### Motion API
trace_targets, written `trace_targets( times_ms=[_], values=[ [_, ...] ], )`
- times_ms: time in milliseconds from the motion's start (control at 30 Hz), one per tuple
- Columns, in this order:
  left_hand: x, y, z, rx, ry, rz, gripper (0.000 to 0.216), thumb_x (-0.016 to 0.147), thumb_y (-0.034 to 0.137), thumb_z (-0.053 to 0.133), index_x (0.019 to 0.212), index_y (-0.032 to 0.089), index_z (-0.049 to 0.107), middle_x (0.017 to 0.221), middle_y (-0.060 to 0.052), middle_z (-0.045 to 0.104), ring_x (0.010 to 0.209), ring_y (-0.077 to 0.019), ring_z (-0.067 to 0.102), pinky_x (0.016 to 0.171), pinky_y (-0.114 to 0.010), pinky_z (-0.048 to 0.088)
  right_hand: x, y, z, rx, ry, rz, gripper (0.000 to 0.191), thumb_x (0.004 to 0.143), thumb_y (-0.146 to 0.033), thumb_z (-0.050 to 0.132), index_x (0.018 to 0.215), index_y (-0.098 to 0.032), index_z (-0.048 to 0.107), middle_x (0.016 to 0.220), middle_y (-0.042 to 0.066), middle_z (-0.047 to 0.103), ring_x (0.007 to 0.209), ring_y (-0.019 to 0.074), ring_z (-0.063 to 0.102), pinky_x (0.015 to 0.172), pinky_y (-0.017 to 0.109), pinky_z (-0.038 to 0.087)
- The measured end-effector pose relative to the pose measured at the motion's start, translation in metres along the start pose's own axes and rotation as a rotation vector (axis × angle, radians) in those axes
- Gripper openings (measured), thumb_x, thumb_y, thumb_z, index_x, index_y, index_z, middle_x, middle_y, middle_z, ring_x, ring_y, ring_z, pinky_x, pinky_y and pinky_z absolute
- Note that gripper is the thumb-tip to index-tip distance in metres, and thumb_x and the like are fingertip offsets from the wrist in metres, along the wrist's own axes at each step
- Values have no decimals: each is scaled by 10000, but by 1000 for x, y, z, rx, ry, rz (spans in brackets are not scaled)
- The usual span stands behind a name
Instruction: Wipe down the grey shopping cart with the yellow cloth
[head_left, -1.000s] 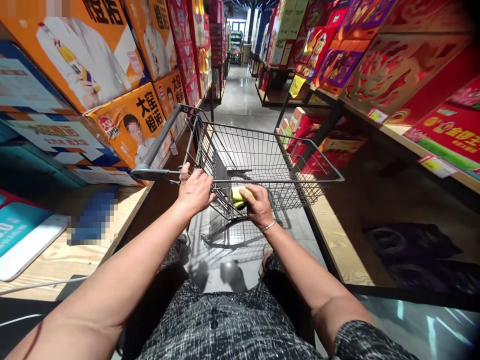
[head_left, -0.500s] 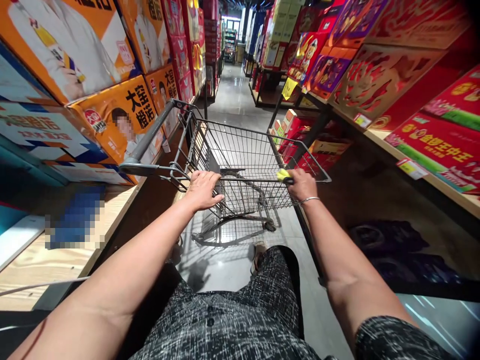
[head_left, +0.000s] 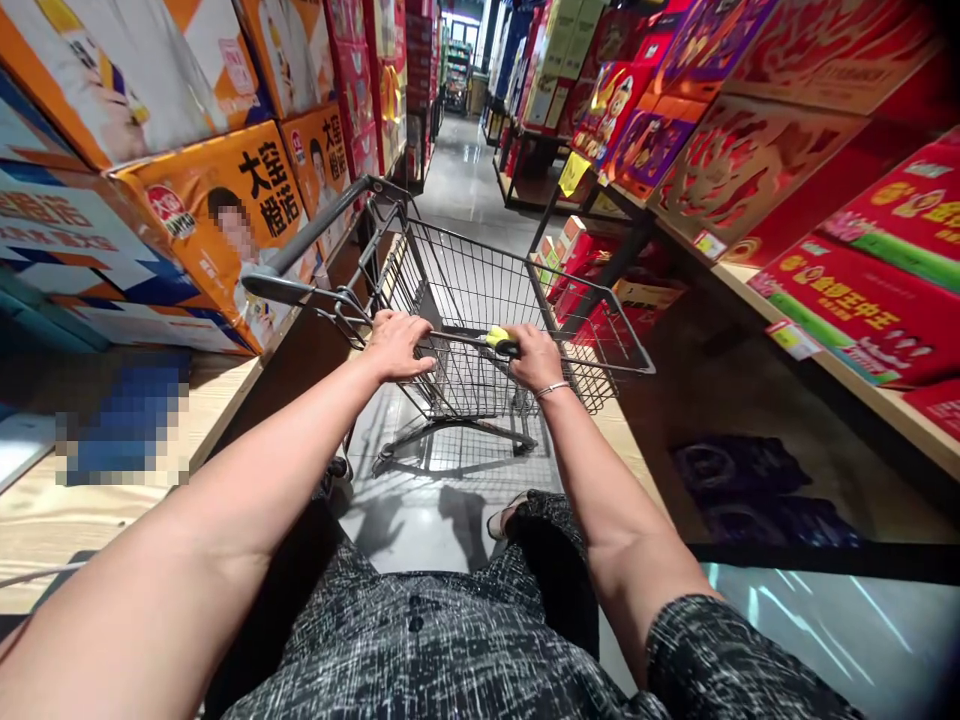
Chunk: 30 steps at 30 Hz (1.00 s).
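A grey wire shopping cart [head_left: 480,275] stands sideways before me, its handle [head_left: 274,285] toward the left. My left hand [head_left: 399,345] is closed over the near side rim, with the thumb pointing right. Farther right along that rim, my right hand [head_left: 535,357] is closed around a small yellow-and-black object [head_left: 500,340]. Its exact kind is hidden by the fingers, and that hand also rests at the rim. Through the wire the basket shows no goods.
Orange drink cartons [head_left: 202,225] are stacked on a wooden shelf [head_left: 225,405] close on the left. Red gift boxes [head_left: 840,300] line the right shelf, with dark purple packages [head_left: 742,470] beneath. Ahead, a tiled aisle [head_left: 457,170] runs between stacked boxes.
My right hand has slid left along the rim with the yellow-and-black object, closer to my left hand. The cart has swung slightly, its handle end rising in view.
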<state>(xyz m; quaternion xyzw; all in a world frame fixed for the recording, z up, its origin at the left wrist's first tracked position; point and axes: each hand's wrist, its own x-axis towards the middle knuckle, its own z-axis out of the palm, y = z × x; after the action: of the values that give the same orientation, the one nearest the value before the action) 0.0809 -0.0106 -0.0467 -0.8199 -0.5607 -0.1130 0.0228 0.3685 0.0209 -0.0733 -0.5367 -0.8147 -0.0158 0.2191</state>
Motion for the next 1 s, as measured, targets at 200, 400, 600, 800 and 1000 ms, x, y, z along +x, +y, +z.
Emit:
trace_targets(
  times_ms=[200, 400, 600, 800, 1000],
  values=[
    [17, -8, 0, -76, 8, -18, 376, 785, 526, 595, 1003, 225, 648, 986, -60, 717, 1022, -302, 613, 1016, -487, 307, -21, 0, 31, -50, 218, -56, 571, 856, -66, 518, 1352, -317, 648, 1333, 77, 607, 1213, 298, 466, 967, 453, 424],
    [27, -17, 6, -118, 41, 19, 344, 757, 510, 572, 939, 232, 664, 913, -39, 708, 969, -286, 624, 1014, -495, 306, -41, -3, 89, -81, 386, -78, 503, 905, -140, 573, 1278, -457, 686, 1280, 72, 611, 1318, 320, 416, 1067, 576, 371],
    [37, -28, 5, -123, 20, 33, 421, 755, 546, 536, 980, 221, 682, 900, -53, 714, 973, -296, 632, 1005, -506, 306, -61, 8, 115, -102, 186, -120, 441, 960, -186, 550, 1294, -445, 676, 1327, 55, 616, 1304, 306, 434, 1039, 521, 393],
    [40, -32, 6, -129, 26, 51, 390, 750, 513, 539, 960, 215, 679, 917, -54, 725, 974, -292, 637, 1020, -503, 290, -128, 29, 161, -132, -60, -138, 294, 935, -117, 532, 963, -306, 755, 1097, 51, 701, 1046, 239, 542, 844, 409, 414],
    [49, -44, 7, -133, 21, 45, 339, 752, 495, 552, 924, 233, 679, 931, -39, 724, 1001, -290, 639, 1025, -487, 297, -132, 45, 142, -159, -78, -147, 313, 921, -111, 540, 1032, -316, 749, 1118, 44, 698, 1038, 233, 525, 830, 389, 413]
  ],
)
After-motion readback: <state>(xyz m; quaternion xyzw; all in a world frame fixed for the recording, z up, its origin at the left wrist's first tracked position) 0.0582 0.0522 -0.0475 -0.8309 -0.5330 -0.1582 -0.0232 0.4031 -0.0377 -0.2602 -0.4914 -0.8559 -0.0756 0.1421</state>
